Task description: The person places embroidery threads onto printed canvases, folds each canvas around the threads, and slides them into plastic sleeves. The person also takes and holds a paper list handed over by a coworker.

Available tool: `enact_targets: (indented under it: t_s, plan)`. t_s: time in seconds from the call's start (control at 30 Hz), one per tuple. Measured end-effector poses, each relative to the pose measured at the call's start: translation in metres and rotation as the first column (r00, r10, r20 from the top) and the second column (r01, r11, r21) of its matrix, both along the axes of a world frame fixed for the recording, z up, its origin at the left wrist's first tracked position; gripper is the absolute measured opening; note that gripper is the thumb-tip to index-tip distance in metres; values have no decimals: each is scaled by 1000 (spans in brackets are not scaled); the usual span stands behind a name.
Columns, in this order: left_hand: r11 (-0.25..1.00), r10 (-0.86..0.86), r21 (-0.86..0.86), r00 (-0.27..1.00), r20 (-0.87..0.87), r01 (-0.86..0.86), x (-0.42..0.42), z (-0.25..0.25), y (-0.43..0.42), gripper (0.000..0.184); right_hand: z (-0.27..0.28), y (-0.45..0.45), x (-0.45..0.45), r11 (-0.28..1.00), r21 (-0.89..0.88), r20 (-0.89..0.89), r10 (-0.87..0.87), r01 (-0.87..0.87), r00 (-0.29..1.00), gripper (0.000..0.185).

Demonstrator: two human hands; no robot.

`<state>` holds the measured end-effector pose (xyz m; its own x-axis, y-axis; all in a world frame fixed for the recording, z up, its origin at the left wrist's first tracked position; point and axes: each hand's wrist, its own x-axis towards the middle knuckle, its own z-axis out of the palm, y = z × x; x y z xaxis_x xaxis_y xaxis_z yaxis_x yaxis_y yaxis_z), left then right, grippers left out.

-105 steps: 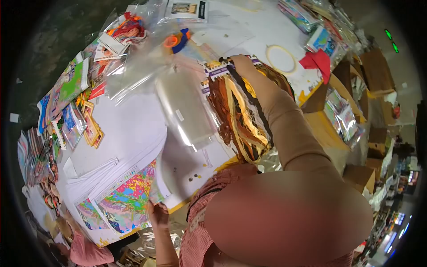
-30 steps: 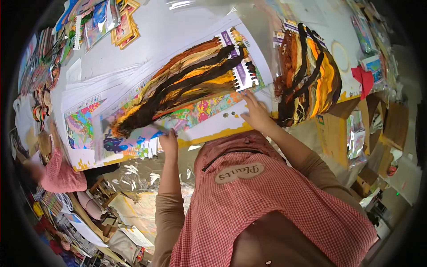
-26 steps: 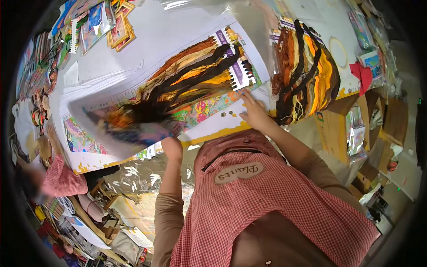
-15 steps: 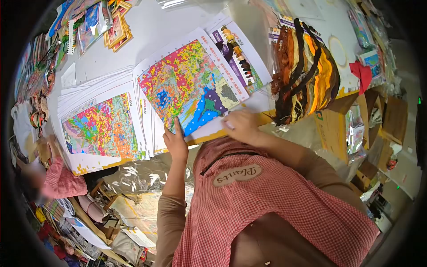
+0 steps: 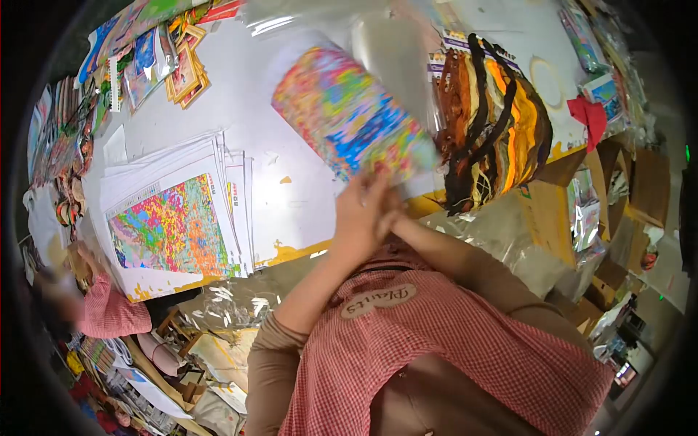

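Observation:
A folded sheet with a colourful print point(image 5: 349, 109), blurred by motion, is tilted over the table. My left hand point(image 5: 360, 211) grips its lower edge. Close beside it is my right hand point(image 5: 392, 212), partly hidden behind the left one, its fingers not clear. Right of the sheet lies a bundle of brown, black, yellow and orange threads point(image 5: 502, 116) on white and purple cards. A stack of printed charts point(image 5: 174, 225) rests at the table's left front.
The white table point(image 5: 283, 211) has a worn yellow front edge. Small framed pictures point(image 5: 187, 69) and bagged kits point(image 5: 149, 65) lie at the back left. A red cloth point(image 5: 590, 120) hangs at the right, above cardboard boxes point(image 5: 545, 221). A co-worker point(image 5: 109, 309) is at the left.
The printed chart has been folded over, covering its threads and card, and lifted from the table. My left hand has moved right, up against my right hand. The other thread bundle stays on the table.

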<state>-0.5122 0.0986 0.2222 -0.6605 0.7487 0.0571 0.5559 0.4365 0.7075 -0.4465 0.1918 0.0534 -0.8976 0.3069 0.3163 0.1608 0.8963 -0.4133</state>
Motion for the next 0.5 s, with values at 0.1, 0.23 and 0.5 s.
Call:
enact_targets:
  t_s: [0.1, 0.23, 0.5]
  plan:
    - [776, 480, 209, 771, 418, -596, -31, -92, 3, 67, 43, 44, -15, -539, -832, 145, 14, 130, 989, 39]
    - [549, -58, 203, 206, 977, -810, -79, -103, -2, 54, 96, 45, -5, -530, -794, 217, 210, 298, 953, 39]
    - [705, -126, 287, 284, 950, -649, -67, -39, -24, 65, 185, 91, 66, 817, -557, 147, -79, 149, 986, 65]
